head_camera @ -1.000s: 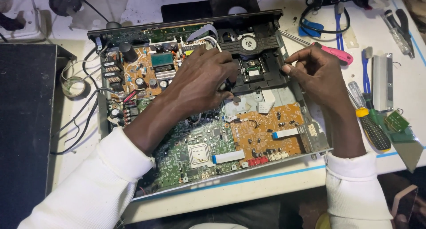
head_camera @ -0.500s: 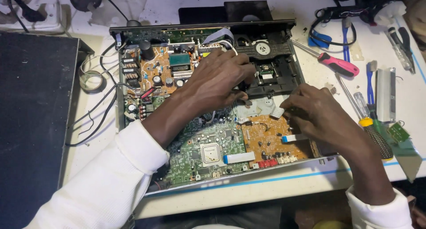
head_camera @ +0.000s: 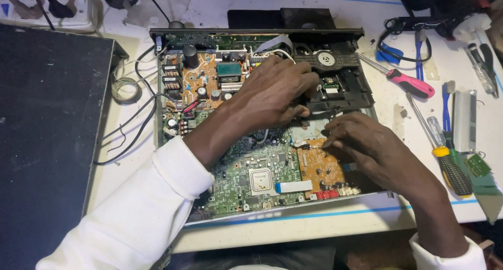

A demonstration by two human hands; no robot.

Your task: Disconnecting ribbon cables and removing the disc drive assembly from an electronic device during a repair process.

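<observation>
- Left hand (head_camera: 275,92), centre of the frame, fingers curled onto the black disc drive (head_camera: 338,81)
- Right hand (head_camera: 367,144), lower right, fingertips pressing the orange circuit board (head_camera: 319,168), holding nothing

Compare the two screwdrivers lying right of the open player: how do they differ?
The pink-handled screwdriver lies nearer the disc drive, its shaft pointing up-left; the yellow-and-black screwdriver lies nearer the table's front edge, below it. The pink handle looks smooth, the yellow-and-black one ribbed and thicker. Both lie flat on the white table, untouched by either hand.
</observation>
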